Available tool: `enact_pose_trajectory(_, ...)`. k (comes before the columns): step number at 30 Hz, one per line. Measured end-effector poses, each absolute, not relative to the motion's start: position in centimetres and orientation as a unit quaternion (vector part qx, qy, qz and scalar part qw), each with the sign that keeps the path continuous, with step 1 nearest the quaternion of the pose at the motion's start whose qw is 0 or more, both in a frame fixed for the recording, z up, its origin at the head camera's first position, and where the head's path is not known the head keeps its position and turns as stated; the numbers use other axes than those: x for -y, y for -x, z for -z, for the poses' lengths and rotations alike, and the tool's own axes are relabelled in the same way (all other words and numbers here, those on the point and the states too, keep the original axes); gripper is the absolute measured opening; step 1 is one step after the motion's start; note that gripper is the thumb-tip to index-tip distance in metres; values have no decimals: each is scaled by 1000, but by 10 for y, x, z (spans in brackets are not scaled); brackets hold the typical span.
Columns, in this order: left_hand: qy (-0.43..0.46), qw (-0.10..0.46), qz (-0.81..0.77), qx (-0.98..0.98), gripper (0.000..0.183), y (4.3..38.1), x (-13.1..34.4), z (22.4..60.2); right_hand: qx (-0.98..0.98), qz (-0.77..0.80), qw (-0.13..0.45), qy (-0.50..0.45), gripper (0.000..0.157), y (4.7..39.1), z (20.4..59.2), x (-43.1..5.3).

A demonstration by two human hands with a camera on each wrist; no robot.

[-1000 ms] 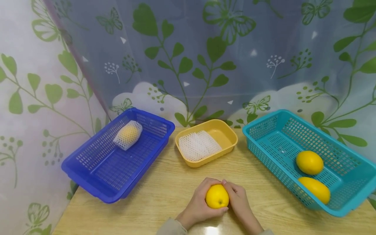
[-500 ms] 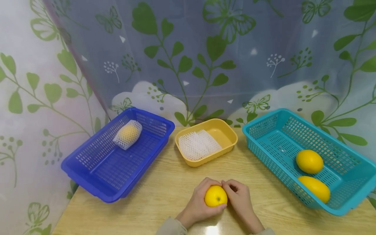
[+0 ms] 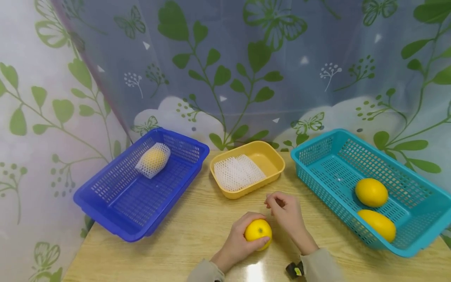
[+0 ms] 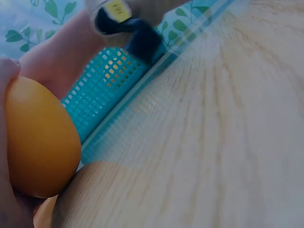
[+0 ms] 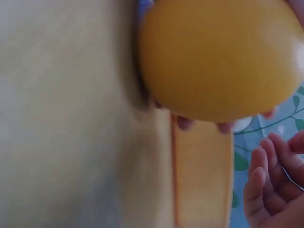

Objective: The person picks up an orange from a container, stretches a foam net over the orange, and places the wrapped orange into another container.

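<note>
My left hand grips a yellow lemon low over the front of the table, its thumb along the near side and its fingers round the back. In the left wrist view the lemon fills the left edge. Beyond it to the right, apart from the fruit, my right hand hovers with loosely bent fingers. Nothing shows between those fingers in the right wrist view, where the hand appears below the lemon. White foam nets lie flat in the yellow tray ahead of both hands.
At left stands a blue basket holding a lemon in a foam net. A teal basket at right holds two bare lemons, one farther back and one nearer. A patterned curtain hangs behind.
My right hand has come off the lemon and moved forward, toward the yellow tray. My left hand keeps hold of the lemon, which has tilted so its end faces more upward.
</note>
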State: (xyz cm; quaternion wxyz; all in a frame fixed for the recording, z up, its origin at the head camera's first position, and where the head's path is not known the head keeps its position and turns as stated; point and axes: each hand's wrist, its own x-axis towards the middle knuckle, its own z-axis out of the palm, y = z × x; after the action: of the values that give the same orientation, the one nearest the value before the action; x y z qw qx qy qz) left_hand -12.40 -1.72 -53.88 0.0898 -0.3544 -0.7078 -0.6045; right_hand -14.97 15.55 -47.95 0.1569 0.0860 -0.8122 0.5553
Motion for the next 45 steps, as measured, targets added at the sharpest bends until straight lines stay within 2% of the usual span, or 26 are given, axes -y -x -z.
enact_pose_trajectory(7,303,35,597,742,63,123,17,539,849,-458,209,-162,17,185,447,-151)
enact_pose_trajectory(10,302,32,594,745,66,124,16,538,860,-433,205,-178,10,203,437,-147)
enact_pose_trajectory(13,304,39,592,746,67,124,16,538,875,-418,168,-178,6,220,431,-141)
enact_pose_trajectory(16,306,47,590,746,69,124,15,538,893,-397,126,-168,9,234,430,-135)
enact_pose_trajectory(29,304,38,590,747,66,123,18,538,942,-308,-27,-127,46,265,441,-113)
enact_pose_trajectory(34,300,28,592,747,66,123,17,537,952,-281,-63,-103,53,267,445,-111)
enact_pose_trajectory(39,294,13,596,747,66,123,18,536,960,-257,-57,-95,46,269,449,-108)
enact_pose_trajectory(45,292,10,599,745,65,123,18,536,959,-259,-64,-97,26,270,450,-108)
